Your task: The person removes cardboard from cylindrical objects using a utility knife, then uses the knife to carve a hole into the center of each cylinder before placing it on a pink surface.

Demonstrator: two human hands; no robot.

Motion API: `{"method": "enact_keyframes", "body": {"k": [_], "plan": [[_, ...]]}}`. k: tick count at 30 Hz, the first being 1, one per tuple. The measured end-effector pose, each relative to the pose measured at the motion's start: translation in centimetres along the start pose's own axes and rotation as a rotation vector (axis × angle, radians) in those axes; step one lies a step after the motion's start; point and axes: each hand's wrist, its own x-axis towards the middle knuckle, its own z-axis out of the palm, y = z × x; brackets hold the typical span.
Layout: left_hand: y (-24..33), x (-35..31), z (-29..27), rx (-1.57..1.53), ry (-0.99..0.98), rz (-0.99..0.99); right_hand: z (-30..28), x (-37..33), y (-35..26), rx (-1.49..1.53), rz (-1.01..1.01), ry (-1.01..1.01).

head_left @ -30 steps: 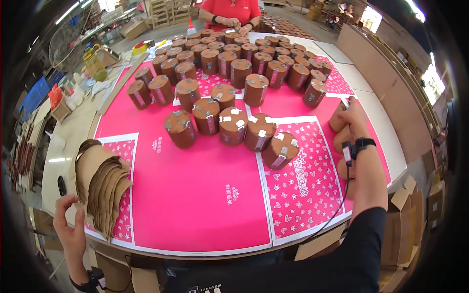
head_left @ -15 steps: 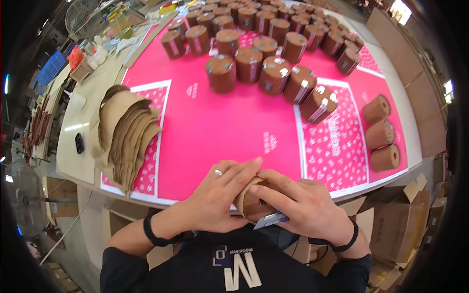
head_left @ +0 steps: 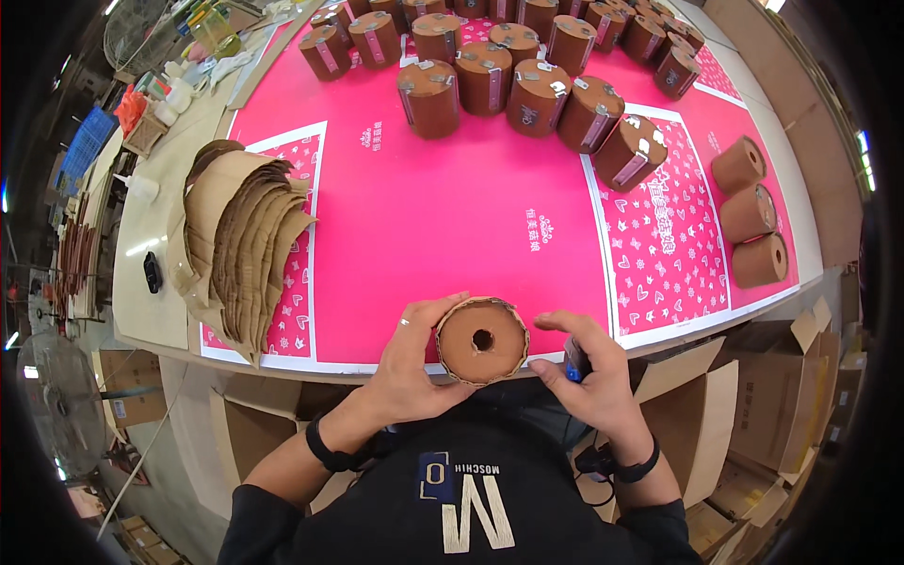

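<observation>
My left hand (head_left: 411, 367) grips a brown round cylinder (head_left: 504, 363) from its left side, near the table's front edge. The cylinder's flat end faces up, with a dark hole in the middle and a rough tan rim around it. My right hand (head_left: 595, 388) is on the other side, thumb and forefinger apart and close to the rim. A utility knife (head_left: 573, 362) with a blue part is held in that hand's palm, mostly hidden by the fingers.
A thick stack of tan sheets (head_left: 247, 221) lies at the table's left. Many brown cylindrical cases (head_left: 429, 102) stand at the back on the pink printed cover (head_left: 443, 207). Three plain brown cylinders (head_left: 759, 263) lie at the right. Cardboard boxes (head_left: 772, 405) stand below right.
The cylinder has turned so its holed end faces up. My right hand has come off it and moved right with the knife, whose blade no longer shows. My left hand still holds the cylinder.
</observation>
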Motion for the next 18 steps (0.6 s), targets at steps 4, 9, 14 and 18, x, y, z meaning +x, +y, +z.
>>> {"method": "enact_keyframes", "body": {"k": [4, 9, 14, 18], "plan": [[0.3, 0.1, -0.1, 0.022, 0.002, 0.015, 0.4, -0.4, -0.5, -0.057, -0.057, 0.106], [1.7, 0.4, -0.3, -0.189, 0.013, -0.157, -0.2, 0.0, -2.0, 0.195, 0.242, 0.020], [0.6, 1.0, -1.3, -0.852, -0.006, -0.736, -0.1, -0.7, -1.5, 0.307, 0.282, -0.081], [0.7, 1.5, -2.1, -0.956, -0.046, -0.806, 0.7, -0.7, -1.8, 0.273, 0.250, -0.090]]}}
